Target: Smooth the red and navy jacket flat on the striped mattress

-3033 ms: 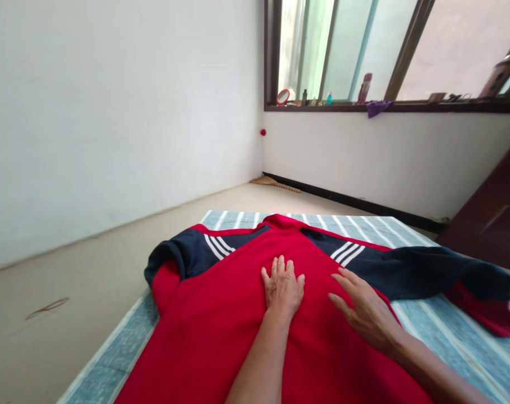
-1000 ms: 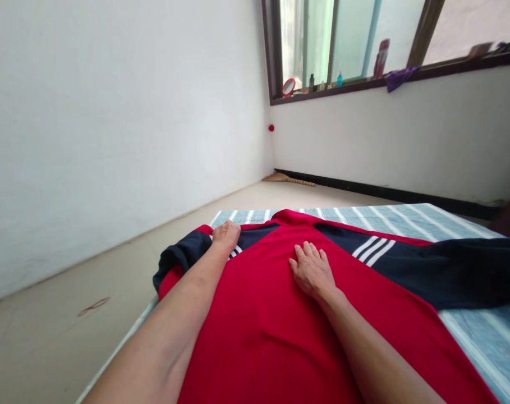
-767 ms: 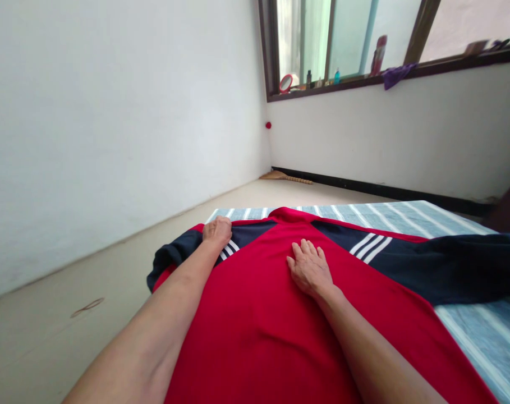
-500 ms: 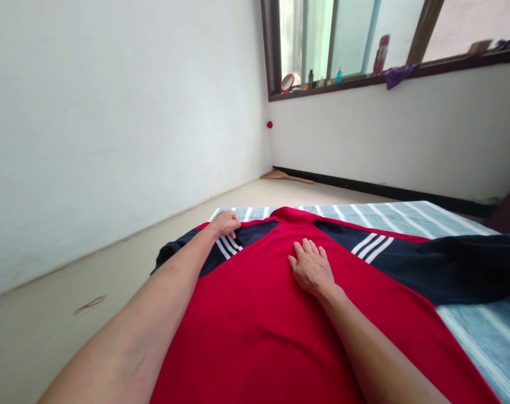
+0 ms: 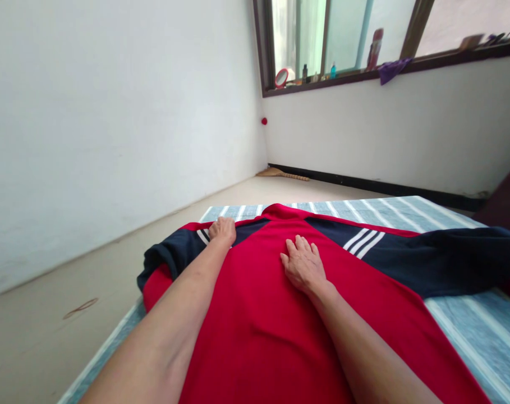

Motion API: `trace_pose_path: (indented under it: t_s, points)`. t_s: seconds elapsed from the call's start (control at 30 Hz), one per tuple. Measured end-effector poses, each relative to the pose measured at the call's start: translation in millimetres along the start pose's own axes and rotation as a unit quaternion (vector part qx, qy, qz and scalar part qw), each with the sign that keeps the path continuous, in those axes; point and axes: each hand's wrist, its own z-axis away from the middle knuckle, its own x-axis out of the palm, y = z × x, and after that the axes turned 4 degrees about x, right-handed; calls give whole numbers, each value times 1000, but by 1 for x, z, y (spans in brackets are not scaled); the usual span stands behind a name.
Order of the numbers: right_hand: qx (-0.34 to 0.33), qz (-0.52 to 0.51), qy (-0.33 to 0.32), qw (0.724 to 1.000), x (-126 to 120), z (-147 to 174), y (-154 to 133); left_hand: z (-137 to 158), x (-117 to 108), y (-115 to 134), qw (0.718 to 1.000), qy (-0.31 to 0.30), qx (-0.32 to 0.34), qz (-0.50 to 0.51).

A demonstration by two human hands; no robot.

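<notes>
Since half a second ago my left hand [image 5: 223, 229] has slid a bit along the shoulder stripes, and the dark left sleeve [image 5: 170, 255] bunches up more, with red lining showing under it again. Right hand [image 5: 304, 265] hasn't moved.

Jersey [image 5: 258, 314] lies flat and spread on the striped mat [image 5: 469, 331], collar away from me, its body running out of the bottom of the view. Left hand sits on the left shoulder, right by the white stripes [image 5: 203, 234]; fingers look curled onto the cloth, but I can't tell if the grip is pinching the fabric or just pressing. Right hand lies flat on the red chest just below the collar, fingers apart and stretched, palm down, holding nothing.

Right sleeve [image 5: 456, 261] stretches out navy across the mat toward the right edge. The left sleeve hangs over the mat's edge, near the floor [image 5: 69, 280]. Window sill [image 5: 364, 70] above the far wall carries small bottles, a red mirror and a purple cloth. A broom [image 5: 282, 174] lies by the baseboard.
</notes>
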Motion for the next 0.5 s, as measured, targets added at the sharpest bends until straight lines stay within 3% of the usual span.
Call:
trace_pose_path:
  t_s: [0.13,0.23,0.37,0.43,0.5]
  points:
    - [2,-4,-1,1000,-2,0,-2,11,3,0,999,27,1,-21]
    - [5,-6,-7,1000,-4,1,-2,27,-1,14,998,51,19,-23]
    - [2,-2,-10,1000,-4,1,-2,57,5,47,983,70,169,5]
    - [-4,0,-5,1000,-4,1,-2,65,14,59,965,39,258,28]
    - [-6,0,-1,1000,-3,0,-1,64,24,65,951,-5,307,45]
